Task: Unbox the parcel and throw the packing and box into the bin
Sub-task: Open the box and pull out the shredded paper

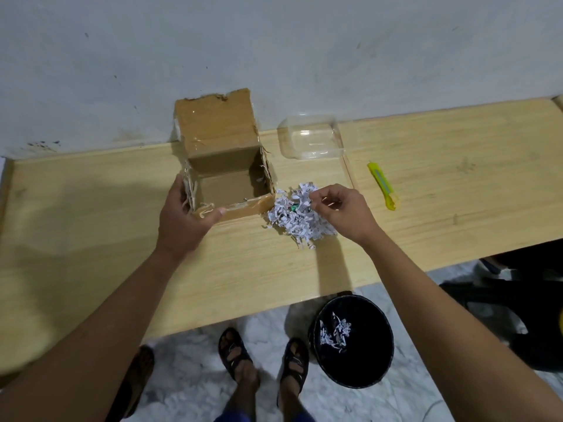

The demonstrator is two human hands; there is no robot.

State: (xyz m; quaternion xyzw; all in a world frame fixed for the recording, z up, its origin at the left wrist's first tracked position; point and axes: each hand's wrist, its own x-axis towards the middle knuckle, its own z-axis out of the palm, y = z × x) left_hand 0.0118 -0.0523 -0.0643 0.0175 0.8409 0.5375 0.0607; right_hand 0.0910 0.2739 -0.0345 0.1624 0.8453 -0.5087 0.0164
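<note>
An open cardboard box (227, 178) stands on the wooden table (91, 208) with its lid flap up against the wall, and its inside looks nearly empty. My left hand (182, 217) grips the box's near left corner, thumb on the front edge. A heap of shredded white paper (294, 216) with a small green item in it lies just right of the box. My right hand (341, 213) hovers at the heap's right side, with its fingertips pinching strands of the shredded paper. A black bin (353, 339) stands on the floor below the table edge and holds some shreds.
A clear plastic container (312, 138) sits behind the heap near the wall. A yellow utility knife (382, 185) lies to the right on the table. My sandalled feet (262, 357) stand on the marble floor left of the bin. A dark object is at far right.
</note>
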